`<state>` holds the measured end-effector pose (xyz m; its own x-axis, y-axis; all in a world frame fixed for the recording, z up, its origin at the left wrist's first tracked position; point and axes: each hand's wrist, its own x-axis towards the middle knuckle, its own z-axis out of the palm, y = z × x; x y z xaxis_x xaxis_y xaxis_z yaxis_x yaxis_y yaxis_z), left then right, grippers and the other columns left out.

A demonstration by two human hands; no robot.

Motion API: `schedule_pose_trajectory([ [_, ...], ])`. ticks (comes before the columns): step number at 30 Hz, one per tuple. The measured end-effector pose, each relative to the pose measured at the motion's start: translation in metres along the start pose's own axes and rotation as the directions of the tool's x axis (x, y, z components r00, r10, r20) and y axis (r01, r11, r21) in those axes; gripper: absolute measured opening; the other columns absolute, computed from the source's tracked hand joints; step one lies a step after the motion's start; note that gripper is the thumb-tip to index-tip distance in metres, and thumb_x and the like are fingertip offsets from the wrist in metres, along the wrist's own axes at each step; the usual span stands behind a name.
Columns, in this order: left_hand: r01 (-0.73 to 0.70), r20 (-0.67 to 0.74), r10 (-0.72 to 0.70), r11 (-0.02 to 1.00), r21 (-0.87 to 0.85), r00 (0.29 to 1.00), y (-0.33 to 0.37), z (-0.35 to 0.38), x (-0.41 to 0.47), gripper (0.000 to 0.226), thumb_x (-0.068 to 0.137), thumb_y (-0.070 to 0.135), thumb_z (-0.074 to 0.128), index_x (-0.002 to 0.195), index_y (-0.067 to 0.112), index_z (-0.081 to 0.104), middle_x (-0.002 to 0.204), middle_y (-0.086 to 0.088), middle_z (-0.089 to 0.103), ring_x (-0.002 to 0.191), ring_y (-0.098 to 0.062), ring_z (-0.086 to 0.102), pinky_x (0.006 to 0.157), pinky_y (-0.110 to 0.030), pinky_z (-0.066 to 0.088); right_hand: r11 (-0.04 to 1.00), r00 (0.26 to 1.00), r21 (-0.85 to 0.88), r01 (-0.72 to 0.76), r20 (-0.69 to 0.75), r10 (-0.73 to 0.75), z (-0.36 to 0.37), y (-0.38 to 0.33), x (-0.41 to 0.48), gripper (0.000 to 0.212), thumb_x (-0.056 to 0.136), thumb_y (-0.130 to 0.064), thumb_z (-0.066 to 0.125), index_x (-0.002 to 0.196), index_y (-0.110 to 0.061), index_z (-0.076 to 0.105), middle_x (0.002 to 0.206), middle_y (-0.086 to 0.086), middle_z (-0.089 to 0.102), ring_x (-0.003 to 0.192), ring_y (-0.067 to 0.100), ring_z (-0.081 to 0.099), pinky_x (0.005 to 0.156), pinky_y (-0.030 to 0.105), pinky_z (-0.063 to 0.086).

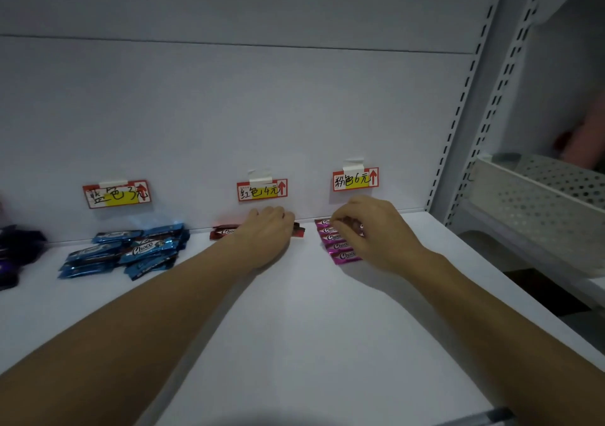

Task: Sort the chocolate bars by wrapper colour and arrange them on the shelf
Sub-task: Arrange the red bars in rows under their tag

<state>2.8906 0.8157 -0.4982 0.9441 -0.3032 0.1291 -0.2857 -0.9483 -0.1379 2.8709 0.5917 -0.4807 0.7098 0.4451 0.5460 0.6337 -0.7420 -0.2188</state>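
On the white shelf [294,311], a loose pile of blue-wrapped chocolate bars [131,248] lies under the blue price label [116,194]. My left hand [265,232] lies over a red bar [222,231] against the back wall, below the red label [262,189]; its fingers curl down onto the bar, whose ends stick out on both sides. Pink bars [337,242] lie in a neat row under the pink label [356,179]. My right hand [370,229] hovers on that row and pinches a pink bar at its far end.
Dark purple bars [13,255] sit at the far left edge of the shelf. A white perforated basket [543,196] stands on the neighbouring unit to the right, beyond the slotted upright [458,130]. The shelf's front edge runs along the bottom right.
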Motion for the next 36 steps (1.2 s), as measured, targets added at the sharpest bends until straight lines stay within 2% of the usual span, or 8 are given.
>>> schedule_pose_trajectory([
  [4, 0.001, -0.112, -0.054, 0.905, -0.426, 0.992, -0.006, -0.014, -0.01, 0.025, 0.099, 0.019, 0.054, 0.124, 0.016, 0.05, 0.119, -0.006, 0.059, 0.106, -0.022, 0.058, 0.089, -0.037, 0.048, 0.998, 0.998, 0.05, -0.03, -0.048, 0.033, -0.015, -0.013, 0.011, 0.008, 0.095, -0.021, 0.067, 0.098, -0.018, 0.074, 0.089, -0.009, 0.068, 0.075, 0.003, 0.055, 0.071, 0.017, 0.04],
  [8, 0.114, -0.197, -0.374, 0.665, -0.738, 0.906, -0.023, -0.038, -0.037, 0.029, 0.102, 0.006, 0.045, 0.129, 0.013, 0.052, 0.113, -0.002, 0.066, 0.095, -0.02, 0.064, 0.086, -0.037, 0.054, 0.989, 0.984, 0.033, -0.144, 0.113, 0.139, -0.005, -0.025, 0.032, 0.018, 0.098, -0.017, 0.06, 0.108, -0.018, 0.075, 0.099, -0.007, 0.073, 0.086, 0.006, 0.063, 0.082, 0.025, 0.054],
  [13, 0.017, 0.081, -0.5, -0.13, -0.991, 0.863, -0.029, -0.04, -0.088, 0.029, 0.103, 0.0, 0.041, 0.116, 0.009, 0.065, 0.092, -0.01, 0.076, 0.077, -0.024, 0.072, 0.064, -0.036, 0.061, 0.993, 0.929, 0.019, -0.116, 0.355, 0.102, 0.059, -0.061, 0.07, 0.037, 0.091, -0.038, 0.064, 0.126, -0.027, 0.065, 0.124, 0.001, 0.068, 0.111, 0.023, 0.063, 0.094, 0.042, 0.053],
  [16, -0.07, 0.195, -0.574, -0.406, -0.911, 0.795, -0.032, -0.033, -0.103, 0.025, 0.102, 0.003, 0.041, 0.109, 0.007, 0.065, 0.074, -0.009, 0.064, 0.055, -0.014, 0.052, 0.041, -0.021, 0.037, 1.0, 0.887, 0.007, -0.022, 0.461, 0.016, 0.096, -0.086, 0.085, 0.071, 0.083, -0.059, 0.066, 0.144, -0.035, 0.042, 0.135, 0.003, 0.053, 0.122, 0.027, 0.05, 0.097, 0.049, 0.048],
  [28, 0.022, 0.482, -0.536, -0.652, -0.758, 0.693, -0.061, -0.029, -0.105, 0.019, 0.096, 0.009, 0.041, 0.086, 0.008, 0.056, 0.065, -0.005, 0.056, 0.043, -0.01, 0.037, 0.038, -0.016, 0.024, 0.943, 0.911, -0.242, 0.227, 0.394, -0.118, 0.127, -0.099, 0.103, 0.026, 0.102, -0.029, 0.048, 0.113, -0.007, 0.057, 0.109, 0.013, 0.055, 0.097, 0.032, 0.059, 0.078, 0.04, 0.049],
  [31, -0.024, 0.498, -0.529, -0.701, -0.713, 0.687, -0.065, -0.025, -0.102, 0.014, 0.095, 0.004, 0.043, 0.103, 0.011, 0.052, 0.081, -0.011, 0.063, 0.051, -0.012, 0.044, 0.043, -0.02, 0.03, 0.997, 0.957, -0.053, 0.06, 0.286, -0.042, 0.118, -0.093, 0.104, 0.008, 0.094, -0.033, 0.059, 0.093, -0.025, 0.06, 0.092, -0.004, 0.062, 0.082, 0.018, 0.062, 0.071, 0.036, 0.052],
  [33, -0.025, 0.503, -0.532, -0.703, -0.71, 0.681, -0.065, -0.021, -0.1, 0.022, 0.093, 0.0, 0.044, 0.109, 0.013, 0.051, 0.086, -0.011, 0.063, 0.056, -0.013, 0.046, 0.047, -0.023, 0.033, 0.982, 0.981, 0.16, -0.105, 0.176, 0.076, 0.099, -0.094, 0.101, 0.021, 0.096, -0.023, 0.06, 0.076, -0.03, 0.055, 0.073, -0.01, 0.059, 0.068, 0.007, 0.056, 0.064, 0.033, 0.042],
  [36, 0.008, 0.506, -0.47, -0.727, -0.686, 0.724, -0.052, -0.021, -0.099, 0.009, 0.097, 0.013, 0.053, 0.104, 0.014, 0.059, 0.084, -0.007, 0.063, 0.064, -0.014, 0.053, 0.056, -0.026, 0.037, 0.811, 0.958, 0.514, -0.28, 0.207, 0.2, 0.069, -0.111, 0.088, 0.02, 0.101, -0.016, 0.057, 0.087, -0.007, 0.067, 0.081, 0.019, 0.068, 0.069, 0.016, 0.061, 0.069, 0.04, 0.05],
])
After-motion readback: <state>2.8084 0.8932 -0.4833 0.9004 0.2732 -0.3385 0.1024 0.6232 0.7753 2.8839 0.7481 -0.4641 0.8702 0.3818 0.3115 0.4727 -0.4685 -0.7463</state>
